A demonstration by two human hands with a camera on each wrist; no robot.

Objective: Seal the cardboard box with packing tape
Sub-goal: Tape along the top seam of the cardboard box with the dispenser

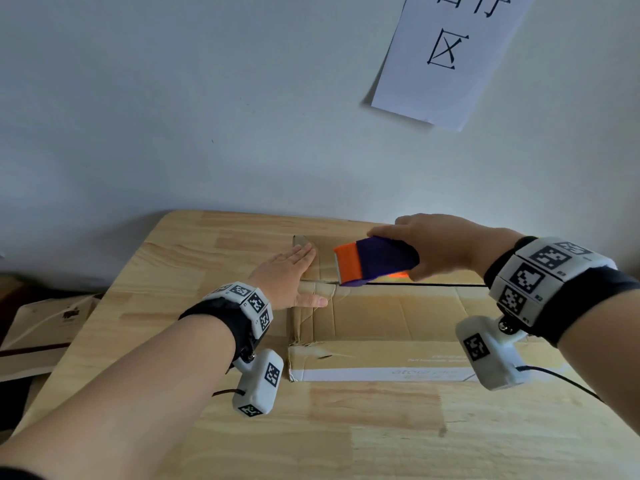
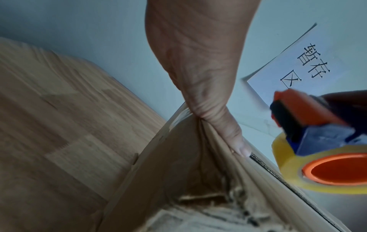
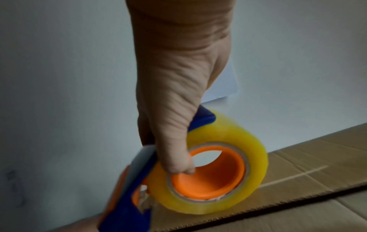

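— On the near side of the counter, there's only bare wood and the two forearms reaching in. Where's the job at?

— Right at the start of the taping, I'd say. The cardboard box lies in the middle of the counter, flaps folded down, and the dark seam between them looks open along most of its length; I can't make out any fresh strip on it.

— And the hands?

— The left hand lies flat with its fingers straight, pressing the flaps down at the left end of the seam, the thumb just over the join. The right hand is wrapped round the tape dispenser, blue and orange. From the right wrist view one finger hooks into the orange core of the yellowish tape roll, which sits just over the cardboard edge.

— Is the tape stuck down yet?

— Can't tell. The dispenser's front end is right at the seam beside the left thumb, but whether the loose end has caught is hidden.

— So what next?

— Probably it needs the tape end pressed onto the box near the left end, then a steady pull rightward along the seam, with the left hand holding the flaps level so the strip bridges both.

— Anything beyond?

— A pale wall, with a paper sign stuck to it.
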